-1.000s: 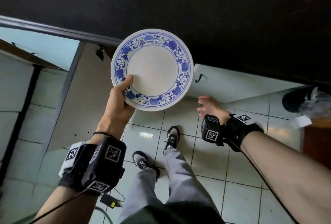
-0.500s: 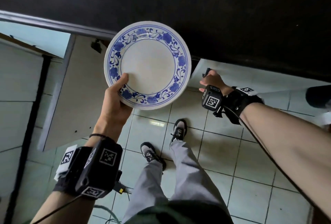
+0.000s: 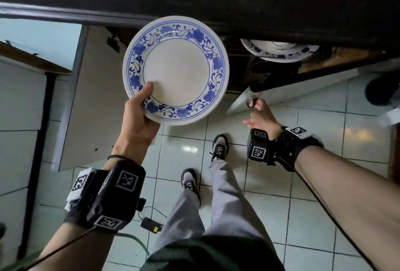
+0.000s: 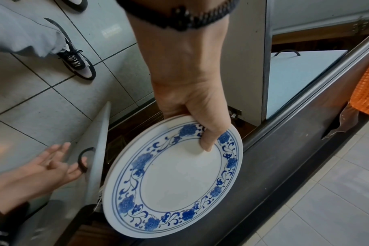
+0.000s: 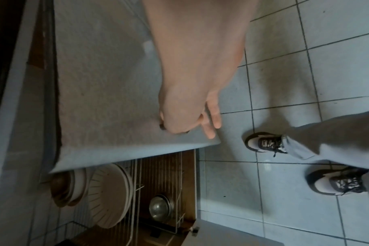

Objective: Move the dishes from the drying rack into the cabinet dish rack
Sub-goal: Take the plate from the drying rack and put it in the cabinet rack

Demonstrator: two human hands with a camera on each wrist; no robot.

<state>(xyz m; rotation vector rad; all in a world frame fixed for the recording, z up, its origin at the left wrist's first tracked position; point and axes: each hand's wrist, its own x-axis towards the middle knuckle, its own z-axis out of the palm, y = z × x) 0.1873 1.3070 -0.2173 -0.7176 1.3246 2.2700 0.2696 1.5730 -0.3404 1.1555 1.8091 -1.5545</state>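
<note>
Door (image 3: 292,92) opening is the step now: right hand (image 3: 260,117) hooks one finger in its handle (image 4: 82,160), left hand (image 3: 138,123) pinches the plate (image 3: 176,69), which next needs a free rack (image 5: 158,166) slot.

I count: one blue-rimmed plate (image 3: 176,69) in my left hand (image 3: 138,119); one matching plate (image 3: 279,50) inside the cabinet; one wire dish rack (image 5: 158,191); two pale dishes (image 5: 109,194) standing in it; one steel bowl (image 5: 160,207); two open cabinet doors (image 3: 86,97).
</note>
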